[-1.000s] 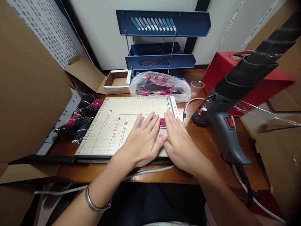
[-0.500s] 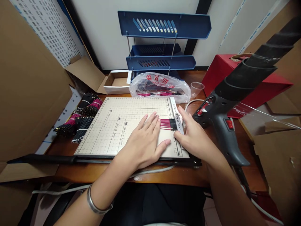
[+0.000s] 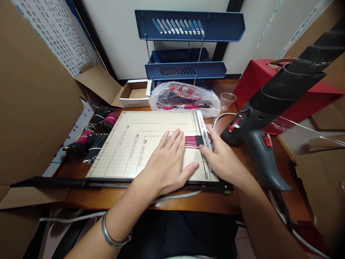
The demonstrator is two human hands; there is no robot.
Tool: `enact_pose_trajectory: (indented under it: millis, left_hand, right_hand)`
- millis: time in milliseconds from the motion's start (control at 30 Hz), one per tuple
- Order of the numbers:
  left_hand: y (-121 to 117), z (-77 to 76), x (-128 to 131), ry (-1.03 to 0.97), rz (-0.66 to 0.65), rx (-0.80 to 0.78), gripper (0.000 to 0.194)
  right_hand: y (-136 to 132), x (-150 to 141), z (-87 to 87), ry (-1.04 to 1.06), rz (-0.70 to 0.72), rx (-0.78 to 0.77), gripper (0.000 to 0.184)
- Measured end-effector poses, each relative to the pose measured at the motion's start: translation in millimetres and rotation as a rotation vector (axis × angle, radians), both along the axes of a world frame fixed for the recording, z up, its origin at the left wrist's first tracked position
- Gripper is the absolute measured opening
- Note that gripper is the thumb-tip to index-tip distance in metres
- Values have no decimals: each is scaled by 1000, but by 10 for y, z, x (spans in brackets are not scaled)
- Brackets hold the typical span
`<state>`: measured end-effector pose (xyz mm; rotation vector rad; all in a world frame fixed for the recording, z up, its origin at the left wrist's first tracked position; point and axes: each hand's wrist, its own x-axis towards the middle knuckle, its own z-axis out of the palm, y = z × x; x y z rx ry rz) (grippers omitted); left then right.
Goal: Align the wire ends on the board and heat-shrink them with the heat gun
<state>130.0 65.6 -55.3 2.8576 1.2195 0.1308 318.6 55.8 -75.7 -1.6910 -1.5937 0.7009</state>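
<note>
My left hand (image 3: 168,162) lies flat on the paper cutter (image 3: 115,151), fingers stretched and thumb spread to the right. Beneath its fingers runs a row of thin magenta wires (image 3: 191,141), partly covered by the hand. Their black ends (image 3: 199,141) lie side by side against the white guide rail (image 3: 202,126) on the cutter's right. My right hand (image 3: 222,156) straddles that rail: its thumb touches the black ends at their near side, while the index finger stretches along the outer side. Its other fingers are mostly hidden. The cutter's black handle (image 3: 59,182) is down along the near edge.
Tied bundles of black and magenta wires (image 3: 94,136) lie left of the cutter. Behind it are a plastic bag (image 3: 185,95) of wires, a clear cup (image 3: 227,100), a small box (image 3: 136,93) and a blue rack (image 3: 188,27). A heat gun (image 3: 258,122) stands at right by a red box (image 3: 250,77).
My right hand has moved right from the wires, beside my left hand, to the guide rail, uncovering the black ends. My left hand has stayed flat on the wires.
</note>
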Motion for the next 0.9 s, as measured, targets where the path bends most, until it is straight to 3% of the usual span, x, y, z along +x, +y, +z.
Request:
enact_pose_trajectory:
  millis: [300,467,667,767,900]
  left_hand:
    - [1,-20,40,8,-4,28,90]
    - [-10,-36,47,12,2,35,92]
    - [-19,-56,43,-3,3,37,93]
    - [-22,-59,48,-13,11,34,93]
    - [-23,-65,42,-25,21,18,93]
  right_hand:
    - [-30,-5,-71,-85,-7,-27,67]
    - [14,0,43,-142,-16,-52,57]
    - [116,-48,137,-359,-63,-121,44]
    - [88,3,159,-302,-70,-39,44]
    - [-96,147,271,-127,-391,284,43]
